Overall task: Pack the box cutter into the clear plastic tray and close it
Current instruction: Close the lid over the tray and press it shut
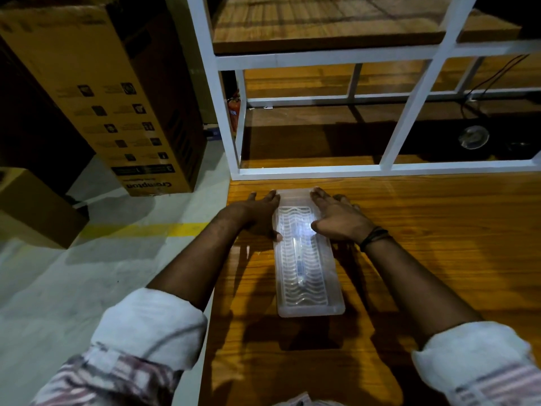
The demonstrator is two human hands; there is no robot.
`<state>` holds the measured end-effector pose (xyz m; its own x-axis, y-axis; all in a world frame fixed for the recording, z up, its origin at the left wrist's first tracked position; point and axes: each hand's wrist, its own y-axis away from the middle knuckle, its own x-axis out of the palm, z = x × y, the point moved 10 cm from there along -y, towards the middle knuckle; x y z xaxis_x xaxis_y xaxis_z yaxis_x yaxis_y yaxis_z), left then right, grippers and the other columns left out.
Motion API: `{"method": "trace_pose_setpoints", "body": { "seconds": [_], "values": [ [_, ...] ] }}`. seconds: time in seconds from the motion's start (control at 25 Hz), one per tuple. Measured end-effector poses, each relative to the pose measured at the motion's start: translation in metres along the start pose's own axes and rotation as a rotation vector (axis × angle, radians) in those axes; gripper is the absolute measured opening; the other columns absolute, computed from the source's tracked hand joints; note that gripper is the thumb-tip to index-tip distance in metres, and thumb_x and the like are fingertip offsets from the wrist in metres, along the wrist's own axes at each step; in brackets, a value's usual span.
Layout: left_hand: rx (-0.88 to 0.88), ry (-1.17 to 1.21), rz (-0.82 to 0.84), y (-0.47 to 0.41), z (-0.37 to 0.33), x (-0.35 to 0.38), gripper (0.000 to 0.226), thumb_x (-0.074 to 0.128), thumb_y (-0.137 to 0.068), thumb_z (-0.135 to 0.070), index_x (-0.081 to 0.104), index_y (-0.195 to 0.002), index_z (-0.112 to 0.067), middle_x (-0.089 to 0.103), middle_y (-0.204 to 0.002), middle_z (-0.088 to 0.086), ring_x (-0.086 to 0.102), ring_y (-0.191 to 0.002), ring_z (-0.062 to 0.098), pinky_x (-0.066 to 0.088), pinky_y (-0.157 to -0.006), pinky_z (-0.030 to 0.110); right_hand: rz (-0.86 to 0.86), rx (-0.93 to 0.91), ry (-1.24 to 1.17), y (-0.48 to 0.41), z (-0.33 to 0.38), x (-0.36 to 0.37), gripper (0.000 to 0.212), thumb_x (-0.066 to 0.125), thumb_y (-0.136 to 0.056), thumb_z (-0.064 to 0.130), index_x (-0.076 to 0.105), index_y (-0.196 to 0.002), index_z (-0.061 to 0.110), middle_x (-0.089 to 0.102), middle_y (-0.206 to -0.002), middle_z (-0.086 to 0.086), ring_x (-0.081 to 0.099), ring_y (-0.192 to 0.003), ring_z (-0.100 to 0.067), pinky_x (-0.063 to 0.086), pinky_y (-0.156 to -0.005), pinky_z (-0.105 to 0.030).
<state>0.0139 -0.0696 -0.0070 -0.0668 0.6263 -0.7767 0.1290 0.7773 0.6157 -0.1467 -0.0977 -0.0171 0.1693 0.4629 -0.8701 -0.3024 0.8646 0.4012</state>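
Observation:
A long clear plastic tray point(310, 291) with a wavy ribbed top lies lengthwise on the wooden table point(439, 259). Through the plastic a slim box cutter point(300, 263) shows along the tray's middle. My left hand point(257, 215) lies flat against the tray's far left edge, thumb touching its side. On the far right part of the tray rests my right hand point(339, 218), palm down, fingers spread to the far corner. A bright glare between the hands hides part of the tray's top.
A white metal shelf frame point(322, 171) stands on the table just beyond the tray. The table's left edge runs close to my left hand, with grey floor and a yellow line below. Cardboard boxes point(117, 112) stand on the floor at left.

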Motion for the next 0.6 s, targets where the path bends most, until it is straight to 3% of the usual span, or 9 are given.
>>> {"method": "trace_pose_setpoints", "body": {
  "seconds": [0.2, 0.32, 0.4, 0.52, 0.6],
  "values": [
    [0.027, -0.025, -0.130, 0.015, -0.011, -0.005, 0.098, 0.070, -0.091, -0.039, 0.005, -0.161, -0.018, -0.002, -0.171, 0.003, -0.009, -0.155, 0.037, 0.002, -0.125, 0.052, -0.083, -0.006, -0.059, 0.008, 0.003, 0.001, 0.087, 0.056, -0.085, 0.037, 0.012, -0.160, 0.032, 0.003, -0.171, 0.013, 0.010, -0.153, -0.034, 0.019, -0.119, -0.055],
    [0.015, -0.040, -0.362, 0.031, -0.014, -0.005, 0.070, 0.070, -0.091, -0.036, 0.039, -0.153, -0.025, 0.035, -0.164, 0.003, 0.016, -0.156, 0.033, 0.033, -0.118, 0.052, -0.279, -0.052, 0.016, 0.027, 0.008, -0.010, 0.071, 0.060, -0.082, 0.031, 0.041, -0.151, 0.026, 0.033, -0.163, 0.003, 0.029, -0.143, -0.034, 0.033, -0.110, -0.049],
    [0.008, -0.071, -0.502, 0.049, -0.022, 0.003, 0.049, 0.063, -0.095, -0.031, 0.052, -0.143, -0.026, 0.048, -0.155, 0.006, 0.033, -0.150, 0.029, 0.042, -0.111, 0.048, -0.455, -0.096, 0.043, 0.049, 0.010, -0.015, 0.045, 0.060, -0.085, 0.029, 0.061, -0.130, 0.022, 0.056, -0.141, -0.002, 0.042, -0.128, -0.032, 0.041, -0.100, -0.044],
    [0.061, 0.034, -0.551, 0.078, -0.033, 0.026, 0.042, 0.055, -0.101, -0.028, 0.054, -0.143, -0.023, 0.042, -0.160, 0.002, 0.032, -0.151, 0.028, 0.040, -0.113, 0.047, -0.475, -0.189, -0.019, 0.082, 0.007, -0.005, 0.024, 0.064, -0.088, 0.028, 0.068, -0.110, 0.022, 0.065, -0.121, 0.000, 0.051, -0.116, -0.031, 0.044, -0.094, -0.041],
    [0.123, 0.078, -0.509, 0.097, -0.034, 0.040, 0.055, 0.061, -0.097, -0.037, 0.046, -0.149, -0.025, 0.032, -0.165, -0.003, 0.021, -0.155, 0.027, 0.036, -0.117, 0.047, -0.310, -0.227, 0.025, 0.103, 0.007, 0.009, 0.039, 0.070, -0.085, 0.033, 0.066, -0.123, 0.025, 0.061, -0.137, 0.002, 0.046, -0.126, -0.030, 0.043, -0.102, -0.041]
  ]
}}
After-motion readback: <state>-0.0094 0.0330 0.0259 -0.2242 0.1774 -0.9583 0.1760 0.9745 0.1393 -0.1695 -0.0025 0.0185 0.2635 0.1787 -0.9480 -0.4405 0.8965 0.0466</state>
